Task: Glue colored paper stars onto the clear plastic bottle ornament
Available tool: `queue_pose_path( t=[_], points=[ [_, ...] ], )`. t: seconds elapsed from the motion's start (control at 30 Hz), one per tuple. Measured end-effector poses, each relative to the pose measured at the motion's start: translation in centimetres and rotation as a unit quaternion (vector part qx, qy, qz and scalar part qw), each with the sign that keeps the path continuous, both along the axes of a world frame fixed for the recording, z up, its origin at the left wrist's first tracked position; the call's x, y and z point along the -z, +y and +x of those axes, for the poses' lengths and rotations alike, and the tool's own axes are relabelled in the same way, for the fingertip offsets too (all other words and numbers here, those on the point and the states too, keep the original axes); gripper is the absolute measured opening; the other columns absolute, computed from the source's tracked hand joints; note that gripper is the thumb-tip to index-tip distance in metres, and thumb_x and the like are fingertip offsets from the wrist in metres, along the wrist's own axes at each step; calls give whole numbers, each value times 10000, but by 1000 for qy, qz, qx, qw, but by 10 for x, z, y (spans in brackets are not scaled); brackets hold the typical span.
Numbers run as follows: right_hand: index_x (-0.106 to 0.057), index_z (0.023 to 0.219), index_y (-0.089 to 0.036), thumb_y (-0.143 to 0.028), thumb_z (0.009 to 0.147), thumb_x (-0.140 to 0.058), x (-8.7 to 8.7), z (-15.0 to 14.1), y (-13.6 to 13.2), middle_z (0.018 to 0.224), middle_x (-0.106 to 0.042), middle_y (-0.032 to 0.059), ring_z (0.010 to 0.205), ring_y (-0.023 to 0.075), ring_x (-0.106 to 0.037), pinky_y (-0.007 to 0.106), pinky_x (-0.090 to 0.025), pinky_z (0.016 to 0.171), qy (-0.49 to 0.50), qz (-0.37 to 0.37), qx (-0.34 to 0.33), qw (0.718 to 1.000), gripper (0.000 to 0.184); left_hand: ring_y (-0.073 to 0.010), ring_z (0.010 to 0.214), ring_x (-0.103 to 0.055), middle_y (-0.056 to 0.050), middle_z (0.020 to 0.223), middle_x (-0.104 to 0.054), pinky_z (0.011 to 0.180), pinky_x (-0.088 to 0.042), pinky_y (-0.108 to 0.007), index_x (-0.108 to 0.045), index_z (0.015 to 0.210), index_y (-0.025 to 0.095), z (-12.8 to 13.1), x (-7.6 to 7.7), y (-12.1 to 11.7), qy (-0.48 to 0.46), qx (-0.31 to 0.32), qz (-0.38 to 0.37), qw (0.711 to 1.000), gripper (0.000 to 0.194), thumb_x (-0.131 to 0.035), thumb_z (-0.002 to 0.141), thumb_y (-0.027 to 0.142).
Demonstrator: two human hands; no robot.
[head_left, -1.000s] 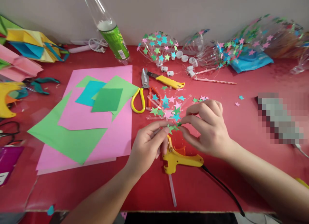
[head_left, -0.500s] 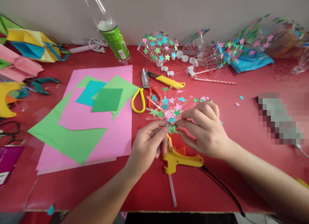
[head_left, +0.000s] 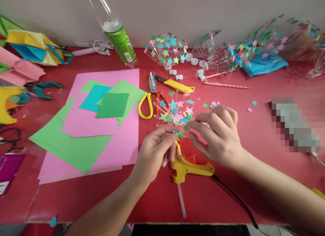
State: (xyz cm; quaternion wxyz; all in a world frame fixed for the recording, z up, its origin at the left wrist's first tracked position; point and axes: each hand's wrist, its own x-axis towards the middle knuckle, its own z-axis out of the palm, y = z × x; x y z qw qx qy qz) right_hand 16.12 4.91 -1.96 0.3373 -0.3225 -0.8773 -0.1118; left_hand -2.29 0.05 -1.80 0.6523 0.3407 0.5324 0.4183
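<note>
left hand point(head_left: 155, 149) is pinching light-green paper stars point(head_left: 180, 134) just below frame centre, right hand point(head_left: 218, 138) is hovering beside, thumb and forefinger parted, yellow plastic glue gun point(head_left: 191, 169) is lying below on red surface point(head_left: 215, 204)

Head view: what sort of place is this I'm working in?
Most likely a craft worktable, though whether at home or in a workshop I can't tell. The signs: a yellow glue gun, scissors and small paper stars, all at the red tabletop.
</note>
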Motion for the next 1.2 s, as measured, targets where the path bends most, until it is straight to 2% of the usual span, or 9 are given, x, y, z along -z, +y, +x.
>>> queue_pose_path(
  t=[0.1,0.17,0.23,0.37,0.5,0.63,0.83,1.2],
  points=[
    [-625,923,-213,-189,814,-636,0,1,-7,886,-619,20,810,167,-463,367,-438,802,16,47,-47,998,112,-50,342,-346,78,433,-498,308,-237,-132,-616,949,184,1,-2,1,7,-8,-13,1000,149,-560,886,307],
    [-643,872,-213,-176,811,-636,-1,1,-11,875,-605,15,810,158,-458,344,-452,797,-6,77,-107,991,72,-48,342,-346,78,433,-495,311,-233,-129,-620,959,173,1,-3,1,7,-14,-19,1000,163,-567,876,304],
    [-662,865,-202,-170,813,-635,0,0,-13,872,-601,20,817,159,-458,336,-453,803,-41,87,-131,987,66,-50,346,-357,76,434,-494,309,-228,-128,-625,994,165,1,-3,1,3,-23,-27,999,197,-577,864,305],
    [-673,936,-199,-170,834,-621,4,-3,-11,882,-611,24,824,163,-450,343,-436,836,-64,82,-80,991,118,-48,339,-339,73,418,-488,303,-212,-127,-643,1022,159,1,-2,1,-16,-26,-39,999,237,-593,854,319],
    [-675,922,-208,-145,854,-585,7,-4,-6,888,-625,21,819,160,-450,339,-427,834,-74,105,-66,990,129,-42,328,-319,70,405,-487,303,-210,-129,-672,973,163,1,0,1,-35,-9,-39,999,201,-587,862,307],
    [-674,858,-202,-151,849,-600,8,-2,-5,878,-636,17,813,157,-453,338,-431,815,-72,128,-73,986,90,-39,322,-315,68,398,-484,304,-208,-135,-683,913,161,2,-1,1,-41,4,-38,998,179,-586,863,303],
    [-680,821,-215,-115,840,-601,7,0,-3,840,-625,10,804,147,-444,339,-413,812,-74,146,-98,982,129,-47,334,-329,66,409,-479,310,-206,-148,-666,929,151,2,-2,2,-9,-17,-29,999,184,-585,856,299],
    [-697,778,-200,-109,820,-627,9,0,-2,837,-639,1,803,145,-451,332,-424,759,-56,162,-107,979,122,-34,341,-353,82,449,-525,324,-252,-114,-549,889,192,0,-2,1,-21,-17,-17,999,108,-579,883,296]
  ],
)
